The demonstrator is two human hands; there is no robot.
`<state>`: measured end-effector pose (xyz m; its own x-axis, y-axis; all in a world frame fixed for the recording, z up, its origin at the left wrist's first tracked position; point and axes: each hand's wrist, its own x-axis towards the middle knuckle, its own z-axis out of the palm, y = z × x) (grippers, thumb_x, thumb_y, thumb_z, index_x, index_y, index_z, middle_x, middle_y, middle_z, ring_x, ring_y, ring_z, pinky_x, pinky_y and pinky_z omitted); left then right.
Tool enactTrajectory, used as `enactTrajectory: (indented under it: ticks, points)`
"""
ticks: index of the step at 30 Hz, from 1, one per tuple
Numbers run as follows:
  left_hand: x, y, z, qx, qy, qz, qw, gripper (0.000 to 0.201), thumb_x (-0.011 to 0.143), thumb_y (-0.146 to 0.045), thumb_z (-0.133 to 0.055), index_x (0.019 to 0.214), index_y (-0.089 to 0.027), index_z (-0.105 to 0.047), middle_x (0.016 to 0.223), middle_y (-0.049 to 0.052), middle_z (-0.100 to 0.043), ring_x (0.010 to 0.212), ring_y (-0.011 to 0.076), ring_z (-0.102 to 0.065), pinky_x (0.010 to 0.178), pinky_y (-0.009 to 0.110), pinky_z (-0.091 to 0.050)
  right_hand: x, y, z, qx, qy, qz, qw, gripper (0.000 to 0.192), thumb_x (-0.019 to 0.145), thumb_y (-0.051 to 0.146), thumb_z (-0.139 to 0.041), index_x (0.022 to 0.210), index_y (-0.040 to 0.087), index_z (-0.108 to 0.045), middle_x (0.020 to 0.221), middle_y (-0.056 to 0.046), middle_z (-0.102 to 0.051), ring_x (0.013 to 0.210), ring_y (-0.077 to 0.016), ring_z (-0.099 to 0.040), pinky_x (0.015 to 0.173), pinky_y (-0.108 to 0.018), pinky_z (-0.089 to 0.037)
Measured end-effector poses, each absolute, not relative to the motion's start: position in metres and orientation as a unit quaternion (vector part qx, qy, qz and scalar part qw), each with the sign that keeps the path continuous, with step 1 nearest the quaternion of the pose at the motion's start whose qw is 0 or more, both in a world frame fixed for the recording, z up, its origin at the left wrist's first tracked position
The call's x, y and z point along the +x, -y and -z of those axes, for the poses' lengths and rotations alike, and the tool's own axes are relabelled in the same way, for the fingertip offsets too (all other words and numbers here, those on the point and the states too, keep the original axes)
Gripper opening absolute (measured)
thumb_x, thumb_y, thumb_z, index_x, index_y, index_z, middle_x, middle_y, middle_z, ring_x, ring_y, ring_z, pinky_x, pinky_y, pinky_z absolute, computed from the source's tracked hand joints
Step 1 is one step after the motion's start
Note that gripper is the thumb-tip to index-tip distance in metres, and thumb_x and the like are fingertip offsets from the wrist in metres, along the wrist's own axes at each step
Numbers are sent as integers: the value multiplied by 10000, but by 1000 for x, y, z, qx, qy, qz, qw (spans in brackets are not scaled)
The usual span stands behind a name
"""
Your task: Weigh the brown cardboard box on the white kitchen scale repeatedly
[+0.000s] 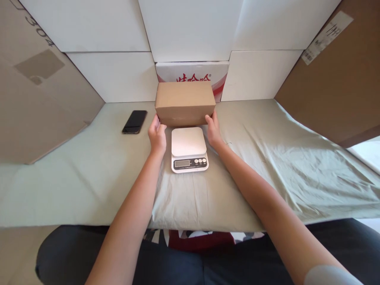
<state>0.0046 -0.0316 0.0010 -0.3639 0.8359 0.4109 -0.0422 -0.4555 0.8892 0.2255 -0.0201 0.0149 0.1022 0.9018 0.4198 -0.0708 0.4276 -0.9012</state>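
Observation:
A closed brown cardboard box (185, 114) is held between my two hands, just behind the kitchen scale. My left hand (157, 134) grips its lower left corner, thumb on the front and the other fingers mostly hidden at the side. At the lower right corner, my right hand (213, 127) holds it the same way. In front of the box stands a white digital kitchen scale (188, 141); nothing rests on its platform, and its display looks blank. Whether the box touches the cloth cannot be made out.
A black smartphone (134, 122) lies left of the box on the pale green cloth (118, 178). White boxes (190, 29) line the back, one with red lettering (221, 75). Large cardboard boxes stand at the left (44, 99) and right (335, 87). The cloth is wrinkled on the right.

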Motion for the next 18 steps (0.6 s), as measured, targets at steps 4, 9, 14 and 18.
enactTrajectory:
  ticks: [4, 9, 14, 18]
  points:
    - [2, 42, -14, 458, -422, -737, 264, 487, 809, -279, -618, 1261, -169, -765, 1393, 129, -758, 1405, 322, -661, 1230, 449, -498, 227, 38, -38, -372, 545, -362, 658, 554, 941, 529, -554, 1449, 313, -516, 1586, -48, -586, 1578, -275, -461, 1397, -528, -315]
    - [0, 86, -23, 453, -455, -731, 232, 338, 869, -338, -593, 1131, -206, -762, 1152, 79, -814, 1196, 282, -760, 1075, 421, -605, 238, 78, -42, -367, 560, -337, 662, 509, 959, 537, -542, 1431, 347, -552, 1585, -33, -592, 1586, -307, -443, 1374, -560, -361]
    - [9, 137, -12, 460, -475, -707, 250, 330, 892, -355, -570, 1133, -233, -760, 1152, 75, -820, 1169, 279, -776, 1056, 424, -613, 252, 124, -15, -367, 578, -336, 647, 556, 978, 595, -534, 1497, 398, -501, 1657, -21, -524, 1616, -319, -416, 1371, -582, -360]
    - [18, 152, -7, 424, -505, -714, 234, 345, 900, -344, -535, 1145, -234, -751, 1193, 88, -814, 1185, 276, -771, 1036, 420, -617, 251, 137, -15, -356, 575, -343, 652, 563, 987, 581, -535, 1523, 415, -489, 1690, -7, -488, 1652, -314, -373, 1390, -574, -325]
